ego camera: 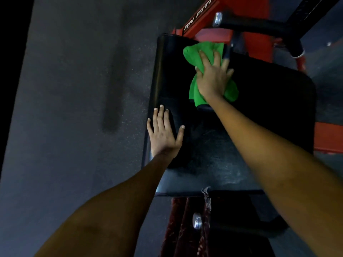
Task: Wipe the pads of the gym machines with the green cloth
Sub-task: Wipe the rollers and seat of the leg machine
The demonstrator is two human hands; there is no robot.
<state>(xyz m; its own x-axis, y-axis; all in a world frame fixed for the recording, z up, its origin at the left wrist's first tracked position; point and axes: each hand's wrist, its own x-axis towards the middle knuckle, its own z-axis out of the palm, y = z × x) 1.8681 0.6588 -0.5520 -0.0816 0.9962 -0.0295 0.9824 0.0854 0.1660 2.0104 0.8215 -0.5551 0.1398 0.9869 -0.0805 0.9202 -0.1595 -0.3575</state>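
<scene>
- Green cloth (204, 58) lies bunched on the far part of the black pad (269, 101), close to the red frame (256, 19) of the gym machine.
- The right hand (213, 78) presses flat on the cloth with its fingers spread and straight; it does not pinch it.
- The left hand (163, 134) rests open on the left edge of the same pad, fingers straight, holding nothing. I think it only steadies the body.
- As I judge it, the wiping is in the middle: the near part of the pad looks dull and streaked, but I cannot tell whether it is wiped or not.
- The right side of the pad and the other machines are probably left to do.
- A black handle bar (250, 25) with a metal end cap stands just behind the pad and could block a long stroke forward.
- Grey rubber floor (74, 89) is on the left, and a second metal knob (196, 220) sits below the near edge.
</scene>
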